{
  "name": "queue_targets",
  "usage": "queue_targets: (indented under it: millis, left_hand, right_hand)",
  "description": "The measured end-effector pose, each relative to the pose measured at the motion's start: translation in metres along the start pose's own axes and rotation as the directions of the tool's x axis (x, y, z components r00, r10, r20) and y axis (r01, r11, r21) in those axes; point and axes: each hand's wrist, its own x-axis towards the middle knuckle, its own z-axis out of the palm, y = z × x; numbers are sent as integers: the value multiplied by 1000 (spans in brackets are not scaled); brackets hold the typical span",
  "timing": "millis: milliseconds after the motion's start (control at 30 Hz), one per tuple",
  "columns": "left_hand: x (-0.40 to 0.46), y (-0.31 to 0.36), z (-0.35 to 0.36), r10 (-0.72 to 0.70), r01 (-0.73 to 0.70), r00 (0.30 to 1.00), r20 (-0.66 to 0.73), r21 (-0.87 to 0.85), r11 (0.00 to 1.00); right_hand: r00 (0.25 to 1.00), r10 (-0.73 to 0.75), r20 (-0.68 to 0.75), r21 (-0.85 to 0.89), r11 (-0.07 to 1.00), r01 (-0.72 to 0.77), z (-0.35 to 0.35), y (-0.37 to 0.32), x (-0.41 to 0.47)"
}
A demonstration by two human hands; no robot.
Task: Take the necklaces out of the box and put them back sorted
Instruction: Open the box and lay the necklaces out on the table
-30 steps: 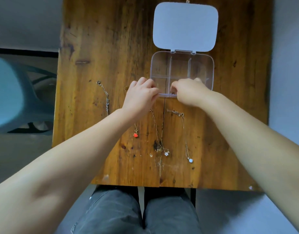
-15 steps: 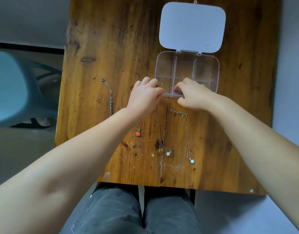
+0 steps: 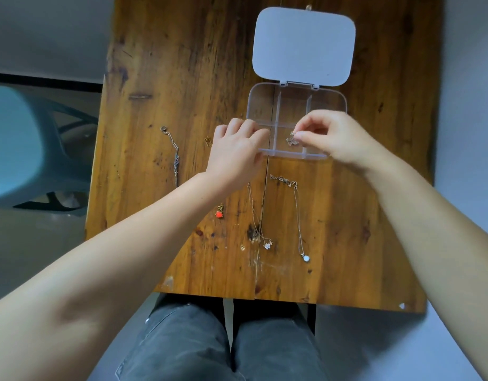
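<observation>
A clear compartment box [image 3: 264, 105] lies open on the wooden table [image 3: 182, 78], its white lid [image 3: 303, 48] flat behind it. My right hand [image 3: 336, 136] pinches a small bunched necklace [image 3: 291, 140] over the near middle compartment. My left hand [image 3: 237, 152] rests on the box's near-left corner with fingers curled on the rim. Several necklaces lie on the table: a silver chain [image 3: 174, 158] at left, one with a red pendant [image 3: 219, 214], one with a flower pendant [image 3: 267, 245], one with a white round pendant [image 3: 306, 257].
A pale blue chair [image 3: 25, 149] stands left of the table. My legs in grey jeans [image 3: 223, 342] are under the near table edge. Bare wood stretches to the left of the box.
My right hand moved right and lifted off the box's front edge, now pinching a necklace above the near middle compartment. My left hand stayed on the box corner.
</observation>
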Motion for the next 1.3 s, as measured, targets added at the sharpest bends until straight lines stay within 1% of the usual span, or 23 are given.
queue_targets:
  millis: [67, 100, 133, 167, 200, 233, 300, 367, 500, 567, 633, 700, 767, 833, 900, 967, 1033, 1067, 1133, 1200, 1300]
  left_hand:
    - [3, 17, -10, 68, -72, 997, -41, -95, 993]
    - [5, 29, -16, 103, -110, 994, -46, -196, 974]
    - [8, 42, -22, 127, -129, 992, -28, -340, 932]
    - [11, 54, -29, 135, -109, 991, 16, -500, 859]
    - [14, 65, -34, 134, -53, 988, 80, -638, 769]
    - [15, 73, -37, 135, 18, 979, 153, -723, 690]
    - [13, 85, -38, 143, 118, 957, 252, -791, 601]
    - [6, 89, -32, 136, 203, 935, 326, -810, 550]
    - [-16, 90, -13, 110, 354, 881, 460, -796, 491]
    - [-28, 96, 2, 96, 431, 845, 525, -778, 457]
    - [-41, 107, 17, 74, 510, 811, 581, -762, 399]
    - [-52, 120, 32, 36, 558, 783, 621, -726, 401]
    - [-62, 132, 46, 12, 594, 750, 661, -682, 428]
    - [-72, 145, 58, -2, 615, 718, 696, -633, 470]
    - [-80, 158, 69, -31, 605, 715, 698, -595, 529]
    - [-84, 169, 78, -80, 576, 732, 677, -551, 603]
    - [-85, 175, 85, -132, 575, 729, 672, -495, 652]
    - [-84, 177, 88, -155, 591, 712, 685, -465, 660]
    - [-82, 180, 91, -183, 624, 666, 724, -405, 668]
    - [-81, 182, 93, -190, 633, 635, 749, -363, 683]
    - [-80, 181, 93, -187, 588, 640, 745, -319, 743]
  right_hand:
    - [1000, -7, -23, 250, 968, 13, -17, -8, -12]
    - [999, -19, -28, 362, 932, 28, -24, -11, -19]
    - [999, -31, -31, 456, 889, 42, -32, -13, -25]
    - [999, -40, -36, 531, 846, 54, -39, -14, -30]
    - [998, -43, -45, 588, 807, 61, -45, -14, -36]
    - [998, -39, -58, 633, 771, 67, -52, -13, -41]
    - [995, -9, -98, 725, 684, 78, -64, -6, -51]
    - [987, 49, -151, 813, 575, 96, -75, 6, -62]
    - [945, 208, -251, 916, 367, 163, -90, 38, -83]
    - [920, 278, -275, 932, 314, 183, -91, 53, -90]
    - [899, 335, -282, 924, 348, 160, -87, 66, -93]
    - [873, 395, -287, 899, 426, 103, -81, 76, -91]
    - [843, 444, -302, 863, 503, 44, -73, 84, -86]
    - [822, 463, -331, 782, 622, -36, -65, 90, -81]
    - [836, 442, -325, 635, 757, -154, -55, 97, -75]
    - [868, 414, -275, 460, 849, -260, -43, 105, -67]
    - [883, 403, -241, 325, 891, -318, -31, 113, -58]
    - [886, 401, -234, 280, 900, -333, -26, 116, -54]
    - [886, 406, -223, 237, 905, -354, -18, 123, -47]
    - [884, 416, -214, 206, 904, -375, -14, 127, -42]
    - [886, 411, -213, 174, 909, -380, -14, 128, -44]
